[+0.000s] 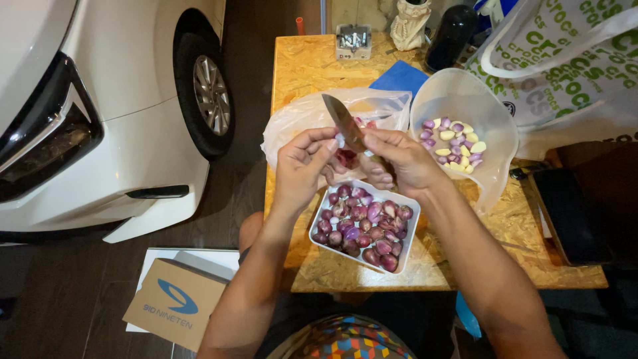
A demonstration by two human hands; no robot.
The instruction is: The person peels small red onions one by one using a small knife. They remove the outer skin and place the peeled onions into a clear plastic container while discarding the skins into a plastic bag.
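Observation:
My right hand (397, 161) grips a kitchen knife (343, 120) whose blade points up and left. My left hand (303, 166) pinches a small pale clove (340, 140) against the blade near its base. Both hands hover just above a white rectangular tray (411, 233) filled with several unpeeled purple shallots (362, 223). To the right, a clear plastic bowl (492, 113) holds several peeled shallots and pale garlic cloves (455, 143). Behind my hands lies a clear plastic bag (299, 119) with red peelings inside.
The chipboard table (312, 66) carries a blue cloth (401, 76), a small metal box (353, 40), a dark jar (452, 36) and a white printed tote bag (565, 66). A white car (100, 100) stands to the left; a cardboard box (176, 302) lies on the floor.

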